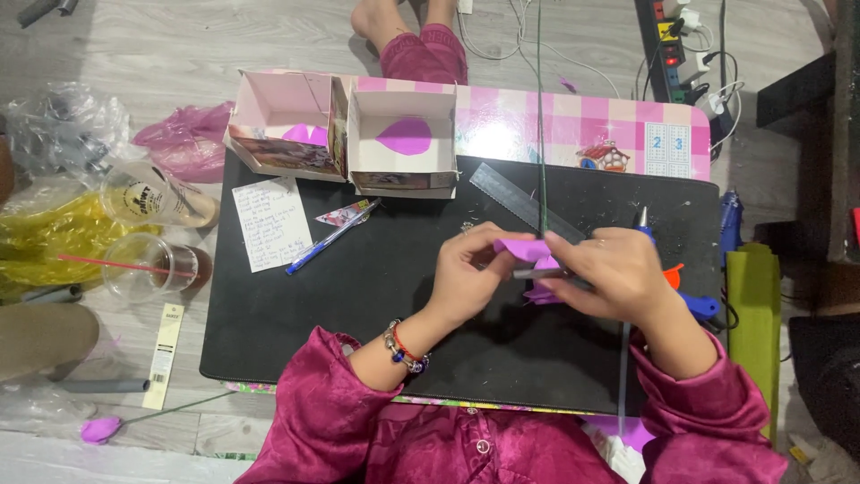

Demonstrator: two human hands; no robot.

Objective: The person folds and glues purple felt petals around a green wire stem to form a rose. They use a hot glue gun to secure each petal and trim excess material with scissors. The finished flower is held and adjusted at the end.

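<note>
Purple flower piece (pixel 524 249) sits pinched between both hands over the black mat (pixel 296 314) on the counter, w/ the thin green stem (pixel 540 108) running straight up & away from the grip, long axis front-to-back. Left hand (pixel 466 269) clamps petals from the left; right hand (pixel 618 273) is closed on a slim dark tool, prob. at the flower's base, so both are about equally near.

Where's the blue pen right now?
In the head view, the blue pen lies on the black mat, left of both hands, between the handwritten note and the open pink box.
</note>
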